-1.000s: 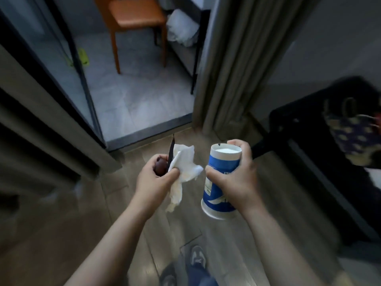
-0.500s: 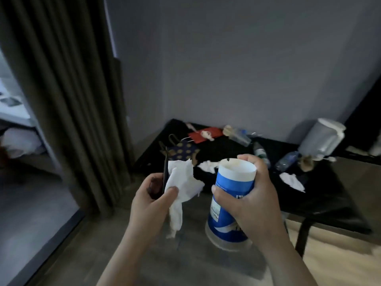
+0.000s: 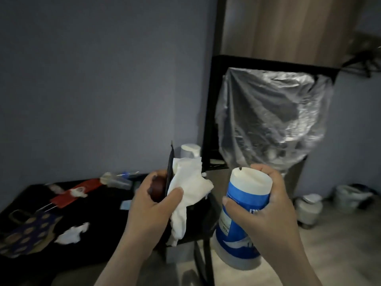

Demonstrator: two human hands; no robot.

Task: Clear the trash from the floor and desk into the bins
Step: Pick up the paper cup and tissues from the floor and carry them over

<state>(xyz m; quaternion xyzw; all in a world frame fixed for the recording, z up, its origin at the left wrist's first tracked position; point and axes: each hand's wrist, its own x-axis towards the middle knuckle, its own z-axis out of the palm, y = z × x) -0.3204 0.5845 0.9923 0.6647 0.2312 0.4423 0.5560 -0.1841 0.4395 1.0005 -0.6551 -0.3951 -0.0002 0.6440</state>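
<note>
Left hand [image 3: 152, 205] is loaded up: fingers and thumb curl round a bundle, the thumb pinning a white tissue [image 3: 189, 188] against a dark flat strip [image 3: 170, 172] that stands upright, with a dark reddish round thing [image 3: 157, 187] tucked in the palm. Right hand [image 3: 266, 205] wraps tightly round a blue-and-white canister [image 3: 241, 219], held upright just below its lid. Both loads hang over the near right corner of the black desk [image 3: 103, 240].

This looks like the carrying step, with both hands full and heading for a drop. Off to the right a clear plastic bag [image 3: 272, 120] hangs from a black frame, and farther right a small lined bin [image 3: 309, 209] sits on the floor. Which one gets this load, I can't tell.

Next move calls for stepping right past the desk corner, getting each hand over an opening, then letting go. Plenty remains on the desk at left: a crumpled tissue [image 3: 72, 234], a red packet [image 3: 76, 193], a clear cup [image 3: 117, 180].
</note>
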